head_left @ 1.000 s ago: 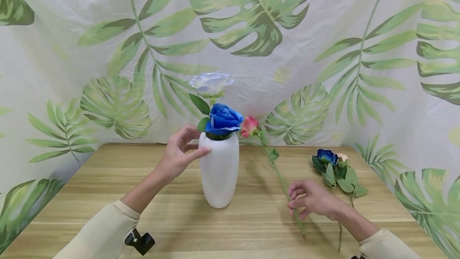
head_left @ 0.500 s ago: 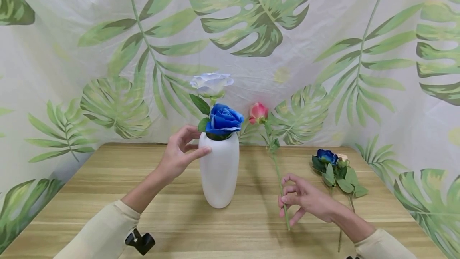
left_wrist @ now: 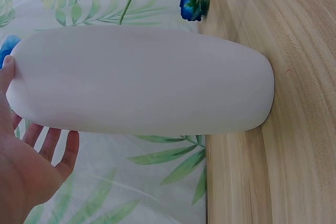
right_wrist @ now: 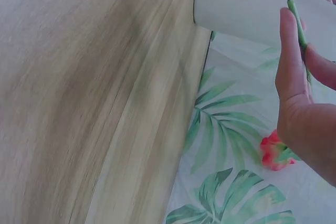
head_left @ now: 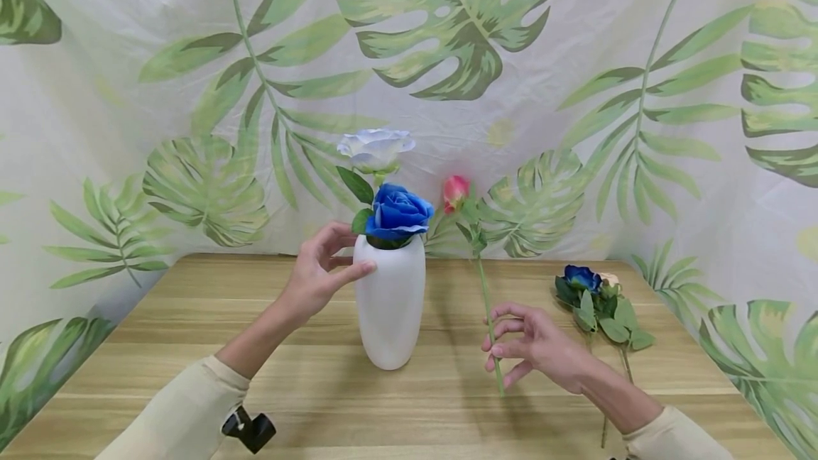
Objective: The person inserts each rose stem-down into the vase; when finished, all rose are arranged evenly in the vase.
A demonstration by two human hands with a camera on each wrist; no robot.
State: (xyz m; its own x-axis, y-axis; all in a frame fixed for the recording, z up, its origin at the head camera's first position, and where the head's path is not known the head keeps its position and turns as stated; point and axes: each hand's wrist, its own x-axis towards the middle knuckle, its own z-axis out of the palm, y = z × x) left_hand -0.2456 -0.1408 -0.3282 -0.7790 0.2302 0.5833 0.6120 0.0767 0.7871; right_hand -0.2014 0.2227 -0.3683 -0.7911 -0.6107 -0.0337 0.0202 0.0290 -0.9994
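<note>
White vase stands upright mid-frame, pink rose apart at its right. The left hand grips the vase's upper left; the right hand pinches the rose's stem. Positioning the rose seems the current step; next likely calls for close stem control, vase steady.

Head view: from above and behind fingers, facing forward-down. Wrist views: close behind fingers, turned sideways, sharing white vase.
</note>
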